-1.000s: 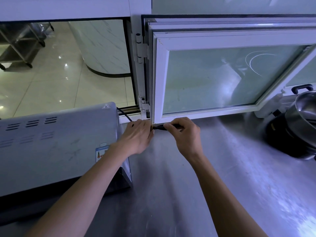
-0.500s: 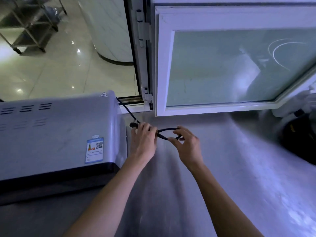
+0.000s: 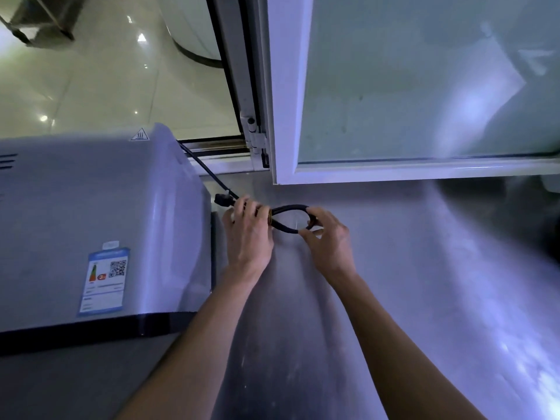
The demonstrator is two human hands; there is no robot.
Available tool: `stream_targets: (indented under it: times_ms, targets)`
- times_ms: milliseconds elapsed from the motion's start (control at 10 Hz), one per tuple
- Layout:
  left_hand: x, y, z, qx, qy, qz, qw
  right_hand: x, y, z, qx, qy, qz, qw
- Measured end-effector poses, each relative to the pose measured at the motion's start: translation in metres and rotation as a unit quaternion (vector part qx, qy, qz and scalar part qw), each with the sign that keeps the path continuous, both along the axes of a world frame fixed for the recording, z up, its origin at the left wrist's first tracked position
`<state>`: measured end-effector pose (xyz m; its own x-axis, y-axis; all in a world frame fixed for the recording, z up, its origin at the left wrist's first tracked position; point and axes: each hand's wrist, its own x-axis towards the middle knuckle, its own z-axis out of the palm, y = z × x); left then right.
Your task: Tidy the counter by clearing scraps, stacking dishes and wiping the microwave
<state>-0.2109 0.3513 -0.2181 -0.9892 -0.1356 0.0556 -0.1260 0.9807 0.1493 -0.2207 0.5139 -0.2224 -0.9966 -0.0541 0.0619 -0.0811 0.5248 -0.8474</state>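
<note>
Gripping a folded bundle of black cord (image 3: 288, 218), the left hand (image 3: 247, 234) is curling its fingers round the gathered strands just right of the microwave (image 3: 100, 225), with the black plug (image 3: 222, 199) poking out at ten o'clock from its knuckles. The right hand (image 3: 328, 237) is pinching the far end of the cord's loop between thumb and fingertips, at three o'clock from the left hand and close beside it, so the loop is bowing between the two hands just above the metal counter (image 3: 394, 298). One length of the cord is running up toward eleven o'clock and disappearing behind the microwave's back corner near the window sill. The microwave is sitting on the counter at nine o'clock from the hands, its grey top showing a blue and white label (image 3: 104, 281) with a square code near the front edge and a small heat warning triangle (image 3: 139, 135) near the back. A white-framed window (image 3: 291, 116) with frosted glass is standing open at twelve to two o'clock, its lower rail hanging over the counter. Through the opening at eleven o'clock a shiny tiled floor (image 3: 106, 80) is showing. Both forearms are reaching in from six o'clock.
</note>
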Motion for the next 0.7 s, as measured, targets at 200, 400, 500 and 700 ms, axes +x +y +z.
stream_targets:
  times_ms: [200,400,500,700]
  targets:
    - [-0.005,-0.010,-0.020,-0.002,-0.004,0.007,1.000,-0.011,-0.013,-0.019,-0.004,-0.012,0.003,1.000]
    - [-0.007,-0.010,-0.028,0.051,-0.002,-0.019,0.999,-0.013,-0.015,-0.026,0.049,-0.003,-0.005,0.999]
    - [-0.001,-0.007,-0.022,0.053,0.010,-0.031,0.998,-0.011,-0.011,-0.023,0.070,-0.031,0.007,0.997]
    - [0.019,-0.004,-0.003,0.050,0.001,-0.052,0.997,0.003,-0.004,-0.006,0.077,-0.066,0.029,0.994]
